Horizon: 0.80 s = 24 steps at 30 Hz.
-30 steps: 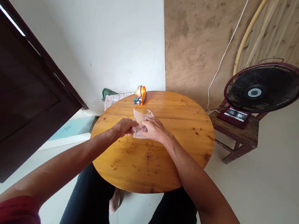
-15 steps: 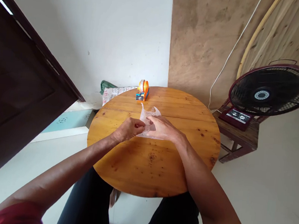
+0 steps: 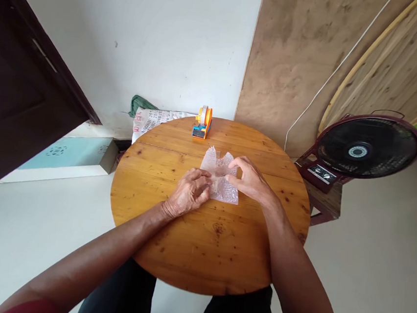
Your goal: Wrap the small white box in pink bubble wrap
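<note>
A small sheet of clear bubble wrap (image 3: 222, 181) lies crumpled on the round wooden table (image 3: 199, 254), wrapped around something I cannot make out. My left hand (image 3: 189, 197) presses on the wrap's left edge with its fingers curled over it. My right hand (image 3: 248, 180) pinches the wrap's right side between thumb and fingers. Both hands meet over the bundle near the table's middle.
An orange and blue tape dispenser (image 3: 202, 122) stands at the table's far edge. A dark red floor fan (image 3: 364, 149) sits on a low wooden stool to the right. A printed sack (image 3: 153, 120) lies behind the table by the wall, a dark door (image 3: 23, 89) at left.
My head has shifted, so the table sits lower and further right in view. My hands have moved apart a little and the bubble wrap now lies flatter and wider between them.
</note>
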Motion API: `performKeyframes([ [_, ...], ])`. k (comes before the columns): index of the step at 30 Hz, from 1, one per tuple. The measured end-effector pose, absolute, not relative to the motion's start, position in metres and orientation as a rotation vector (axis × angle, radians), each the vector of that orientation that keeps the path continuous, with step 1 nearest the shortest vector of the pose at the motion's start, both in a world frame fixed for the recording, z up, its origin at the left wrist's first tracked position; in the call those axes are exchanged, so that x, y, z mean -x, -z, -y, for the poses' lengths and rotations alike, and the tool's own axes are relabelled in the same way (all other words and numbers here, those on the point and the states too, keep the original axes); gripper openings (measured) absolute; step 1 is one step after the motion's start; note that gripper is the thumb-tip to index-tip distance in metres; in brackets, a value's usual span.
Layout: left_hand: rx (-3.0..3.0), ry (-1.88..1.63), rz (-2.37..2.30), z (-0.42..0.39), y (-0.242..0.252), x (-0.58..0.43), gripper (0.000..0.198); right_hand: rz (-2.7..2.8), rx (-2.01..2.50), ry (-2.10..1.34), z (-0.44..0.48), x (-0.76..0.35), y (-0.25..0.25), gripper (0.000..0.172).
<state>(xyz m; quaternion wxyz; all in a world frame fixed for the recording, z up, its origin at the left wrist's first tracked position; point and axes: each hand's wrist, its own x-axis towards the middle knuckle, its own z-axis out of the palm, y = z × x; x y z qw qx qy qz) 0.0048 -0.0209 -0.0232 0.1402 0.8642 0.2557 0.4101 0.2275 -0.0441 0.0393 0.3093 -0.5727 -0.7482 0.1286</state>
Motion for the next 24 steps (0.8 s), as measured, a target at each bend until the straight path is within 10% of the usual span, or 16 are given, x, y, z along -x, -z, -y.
performKeyframes([
  [24,-2.495,-1.198,-0.598,0.017,0.017,-0.003,0.015,1.429,1.776,-0.762,0.087,-0.190,-0.034,0.032],
])
